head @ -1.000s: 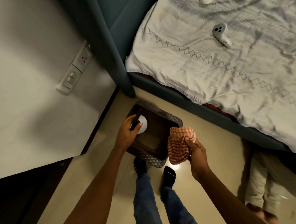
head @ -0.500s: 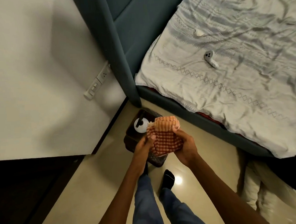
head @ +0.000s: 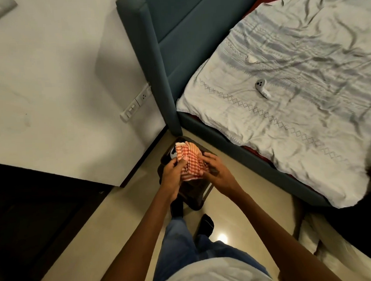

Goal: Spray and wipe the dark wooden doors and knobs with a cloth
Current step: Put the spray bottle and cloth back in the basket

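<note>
A red-and-white checked cloth point(head: 190, 161) is bunched between both my hands, held above a small dark stool point(head: 194, 194) on the floor. My left hand point(head: 173, 173) grips the cloth's left side with the thumb on top. My right hand point(head: 217, 171) holds its right side with curled fingers. A white spray bottle point(head: 173, 155) stands on the stool behind the cloth, mostly hidden. A dark wooden door point(head: 32, 214) fills the lower left, in deep shadow.
A teal upholstered bed point(head: 175, 54) with a crumpled pale sheet point(head: 287, 123) takes up the right. A white controller point(head: 262, 87) lies on the sheet. A socket plate point(head: 135, 104) sits on the white wall. My legs stand on the beige floor point(head: 120, 220).
My left hand let go of the spray bottle on the stool and came over to the cloth. Both hands now hold the cloth together. The view rose and tilted up.
</note>
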`<action>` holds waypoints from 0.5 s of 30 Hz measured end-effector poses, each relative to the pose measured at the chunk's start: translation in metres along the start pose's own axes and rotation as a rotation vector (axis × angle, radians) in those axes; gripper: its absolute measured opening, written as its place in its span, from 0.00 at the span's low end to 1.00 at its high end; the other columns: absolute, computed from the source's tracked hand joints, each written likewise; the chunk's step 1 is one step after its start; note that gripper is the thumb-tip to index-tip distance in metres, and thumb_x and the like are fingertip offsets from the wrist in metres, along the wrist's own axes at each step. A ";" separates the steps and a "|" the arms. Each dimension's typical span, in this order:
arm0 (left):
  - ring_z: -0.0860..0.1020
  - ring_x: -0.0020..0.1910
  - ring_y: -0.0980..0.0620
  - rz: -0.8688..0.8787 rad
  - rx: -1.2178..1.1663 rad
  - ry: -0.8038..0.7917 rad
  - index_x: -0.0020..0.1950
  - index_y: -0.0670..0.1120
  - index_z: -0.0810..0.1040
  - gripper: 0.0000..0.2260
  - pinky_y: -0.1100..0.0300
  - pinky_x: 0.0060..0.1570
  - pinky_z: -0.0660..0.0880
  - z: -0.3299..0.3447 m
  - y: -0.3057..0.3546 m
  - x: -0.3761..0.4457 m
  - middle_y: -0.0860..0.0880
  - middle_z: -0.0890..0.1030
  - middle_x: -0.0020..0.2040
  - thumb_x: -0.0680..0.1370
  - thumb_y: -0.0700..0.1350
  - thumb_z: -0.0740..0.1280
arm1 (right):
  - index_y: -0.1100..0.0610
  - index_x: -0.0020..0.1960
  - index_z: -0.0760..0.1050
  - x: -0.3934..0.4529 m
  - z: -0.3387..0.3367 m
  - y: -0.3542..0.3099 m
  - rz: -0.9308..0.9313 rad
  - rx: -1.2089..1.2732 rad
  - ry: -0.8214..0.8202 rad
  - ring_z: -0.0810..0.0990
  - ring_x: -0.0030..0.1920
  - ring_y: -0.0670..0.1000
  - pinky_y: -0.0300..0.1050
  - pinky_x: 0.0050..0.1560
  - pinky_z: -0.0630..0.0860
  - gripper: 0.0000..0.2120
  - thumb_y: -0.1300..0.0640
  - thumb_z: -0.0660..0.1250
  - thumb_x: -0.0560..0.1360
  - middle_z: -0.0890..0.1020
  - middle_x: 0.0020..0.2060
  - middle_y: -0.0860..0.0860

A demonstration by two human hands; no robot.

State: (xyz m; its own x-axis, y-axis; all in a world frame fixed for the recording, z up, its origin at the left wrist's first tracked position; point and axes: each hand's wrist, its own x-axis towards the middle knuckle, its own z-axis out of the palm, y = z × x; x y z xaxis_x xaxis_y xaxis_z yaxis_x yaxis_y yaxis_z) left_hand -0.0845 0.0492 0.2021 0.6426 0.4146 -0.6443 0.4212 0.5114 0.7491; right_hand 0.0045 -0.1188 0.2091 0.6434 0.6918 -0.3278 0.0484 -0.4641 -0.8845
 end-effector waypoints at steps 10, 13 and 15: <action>0.84 0.58 0.43 0.035 -0.073 0.032 0.71 0.43 0.78 0.15 0.51 0.53 0.82 0.010 0.018 -0.021 0.41 0.84 0.63 0.84 0.41 0.65 | 0.54 0.66 0.77 0.008 0.001 -0.021 0.141 0.272 0.165 0.81 0.60 0.53 0.49 0.62 0.78 0.16 0.48 0.61 0.84 0.83 0.57 0.49; 0.85 0.57 0.46 0.052 -0.107 0.087 0.70 0.46 0.78 0.15 0.55 0.48 0.83 0.000 0.020 -0.027 0.44 0.84 0.62 0.83 0.40 0.65 | 0.55 0.70 0.74 0.012 0.001 -0.022 0.275 0.661 0.363 0.79 0.64 0.55 0.56 0.66 0.76 0.18 0.49 0.59 0.85 0.81 0.63 0.52; 0.84 0.58 0.46 0.045 -0.120 0.116 0.71 0.47 0.77 0.16 0.54 0.47 0.82 -0.010 0.019 -0.032 0.45 0.84 0.63 0.83 0.39 0.64 | 0.55 0.70 0.74 0.012 -0.004 -0.026 0.276 0.884 0.440 0.80 0.63 0.54 0.54 0.63 0.77 0.18 0.49 0.58 0.85 0.82 0.63 0.52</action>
State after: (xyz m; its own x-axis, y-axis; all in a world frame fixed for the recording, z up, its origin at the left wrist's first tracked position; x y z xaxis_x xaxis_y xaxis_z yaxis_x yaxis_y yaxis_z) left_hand -0.1037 0.0532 0.2358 0.5777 0.5202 -0.6291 0.3094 0.5736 0.7585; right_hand 0.0138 -0.1006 0.2294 0.7787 0.2760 -0.5634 -0.6095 0.1202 -0.7836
